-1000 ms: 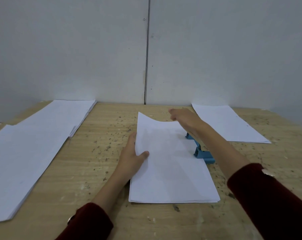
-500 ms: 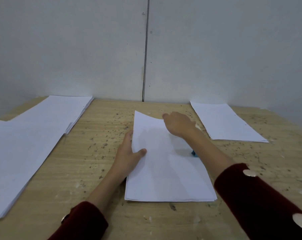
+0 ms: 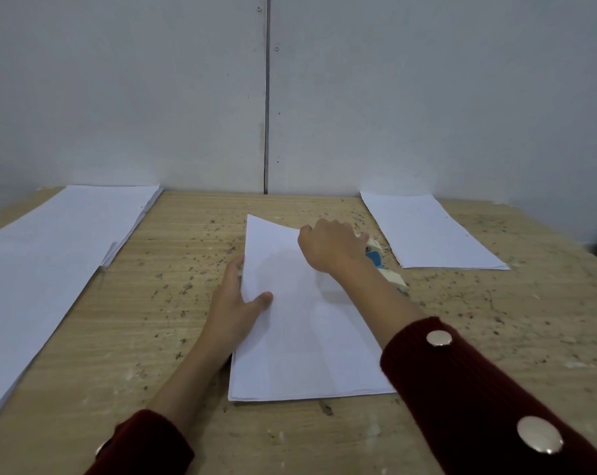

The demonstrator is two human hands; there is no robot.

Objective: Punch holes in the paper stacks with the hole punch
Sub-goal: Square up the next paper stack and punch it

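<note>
a stack of paper (image 3: 300, 341) lay in the middle of the wooden table (image 3: 496, 337). the left hand (image 3: 233, 303) held its left edge, thumb on top and fingers under the sheets. the right hand (image 3: 331, 246), fingers curled, pressed down at the stack's far right edge over the blue hole punch (image 3: 375, 258), mostly hidden beneath it; what it gripped i could not tell. more paper lay in a long row (image 3: 50, 269) at the left and one pile (image 3: 427, 231) at the far right
</note>
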